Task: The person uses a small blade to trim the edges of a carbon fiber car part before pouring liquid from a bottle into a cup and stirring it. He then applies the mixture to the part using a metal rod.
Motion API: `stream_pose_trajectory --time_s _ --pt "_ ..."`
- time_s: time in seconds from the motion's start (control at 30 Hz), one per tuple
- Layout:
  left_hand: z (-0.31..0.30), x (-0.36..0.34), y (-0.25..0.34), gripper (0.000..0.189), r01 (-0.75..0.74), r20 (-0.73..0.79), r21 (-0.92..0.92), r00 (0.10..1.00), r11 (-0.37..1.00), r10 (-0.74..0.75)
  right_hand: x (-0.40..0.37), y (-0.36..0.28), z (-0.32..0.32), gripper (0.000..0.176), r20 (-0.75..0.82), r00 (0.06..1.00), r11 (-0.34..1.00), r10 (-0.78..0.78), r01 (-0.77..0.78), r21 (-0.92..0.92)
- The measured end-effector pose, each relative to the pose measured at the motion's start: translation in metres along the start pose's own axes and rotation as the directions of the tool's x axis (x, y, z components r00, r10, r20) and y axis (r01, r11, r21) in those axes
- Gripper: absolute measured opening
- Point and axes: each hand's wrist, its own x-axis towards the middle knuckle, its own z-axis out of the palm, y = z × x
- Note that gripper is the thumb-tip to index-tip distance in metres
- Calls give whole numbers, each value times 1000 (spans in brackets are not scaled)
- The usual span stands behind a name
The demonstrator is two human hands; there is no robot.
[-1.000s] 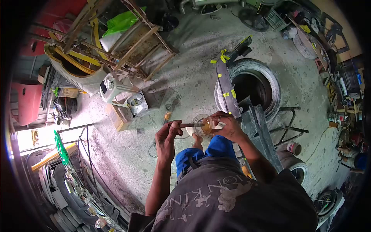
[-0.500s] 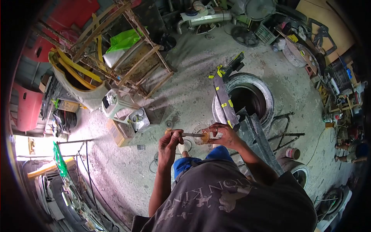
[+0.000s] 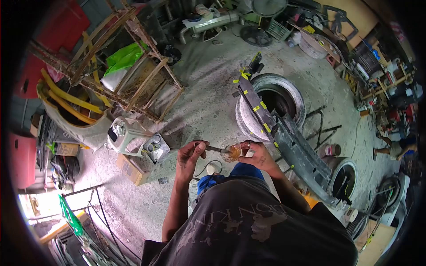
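Note:
Between the fingers of my left hand [image 3: 190, 156] is a slim, stick-like tool [image 3: 215, 149], pointing right. Its far end reaches into a small clear cup [image 3: 232, 153] with amber-coloured material in it. My right hand [image 3: 259, 156] grips this cup from the right side, fingers curled round it. Whether the tool's tip is a blade or a brush I cannot make out. Both hands are in front of my body, above the floor.
A long dark car bumper [image 3: 295, 142] with yellow tape pieces leans on stacked tyres [image 3: 296, 84]. Left are a rusty frame [image 3: 155, 71], a pale plastic stool [image 3: 126, 132] and a cardboard box [image 3: 132, 169]. A person [image 3: 397, 148] is at far right.
My view has shifted, with the surroundings sliding left and more of the bumper showing. The cup now tilts differently in my right hand, and the tool slants down into it.

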Motion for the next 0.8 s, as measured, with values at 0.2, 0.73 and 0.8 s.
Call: stream_pose_trajectory --time_s 0.2,0.73,0.8 --pt "-15 3 6 30 34 125 -23 992 999 -31 -15 -8 25 39 -75 983 983 165 -158 92" --pt "-7 13 -11 30 20 69 -106 998 994 -12 -15 -12 18 37 -84 986 988 143 -139 61" --pt "-10 13 -5 30 6 127 -77 992 997 3 -17 -9 16 37 -82 987 989 136 -131 67"
